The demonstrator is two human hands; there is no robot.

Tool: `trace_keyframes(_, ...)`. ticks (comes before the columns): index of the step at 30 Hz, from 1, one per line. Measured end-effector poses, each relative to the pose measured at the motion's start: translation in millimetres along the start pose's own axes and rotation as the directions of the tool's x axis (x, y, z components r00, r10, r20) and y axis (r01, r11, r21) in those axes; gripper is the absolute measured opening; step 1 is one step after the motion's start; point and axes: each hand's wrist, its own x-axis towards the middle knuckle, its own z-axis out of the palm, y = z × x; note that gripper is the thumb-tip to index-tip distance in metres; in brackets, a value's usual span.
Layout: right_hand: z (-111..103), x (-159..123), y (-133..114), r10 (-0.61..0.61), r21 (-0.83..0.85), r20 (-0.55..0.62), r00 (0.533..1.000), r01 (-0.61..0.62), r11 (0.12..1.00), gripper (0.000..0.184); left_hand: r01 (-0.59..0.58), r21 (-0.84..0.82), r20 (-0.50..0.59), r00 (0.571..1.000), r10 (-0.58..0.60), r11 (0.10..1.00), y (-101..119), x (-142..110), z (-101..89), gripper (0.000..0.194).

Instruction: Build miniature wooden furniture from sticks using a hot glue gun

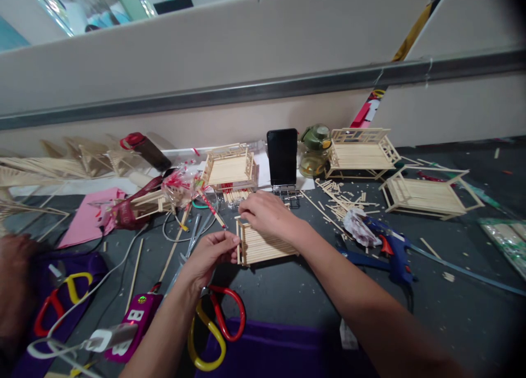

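A small model bench built from thin wooden sticks point(267, 245) lies on the dark table in front of me. My left hand point(219, 251) pinches its left end between thumb and fingers. From the right, my right hand point(263, 211) reaches over the slatted surface, its fingers closed on the far left corner; the fingertips are partly hidden. Scissors with red and yellow handles point(217, 326) lie just below my left wrist. A blue glue gun point(398, 260) rests to the right of my right forearm.
Finished-looking stick models point(361, 156) stand at the back and right. Loose stick pieces point(341, 202) are scattered behind my right arm. A phone point(281, 158), a green-lidded bottle point(315, 148) and a purple power strip point(135, 326) surround the work. Another person's hand point(16, 285) is at far left.
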Motion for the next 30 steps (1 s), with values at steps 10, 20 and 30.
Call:
trace_keyframes(10, -10, -7, 0, 0.034, 0.056, -0.064, 0.997, -0.030, 0.998, 0.018, -0.006, 0.008, -0.009, 1.000, 0.007, 1.000, -2, 0, -1.3, 0.023)
trace_keyframes(20, 11, -49, -41, 0.307, 0.279, 0.058, 0.950, -0.311, 0.909, 0.021, -0.038, -0.010, -0.023, 0.999, 0.038, 0.999, 0, 0, 0.3, 0.025)
trace_keyframes(30, 41, -50, -47, 0.451, 0.560, 0.169, 0.876, -0.462, 0.687, 0.024, -0.121, 0.052, -0.065, 0.990, 0.124, 0.991, 0, 0, 1.6, 0.030)
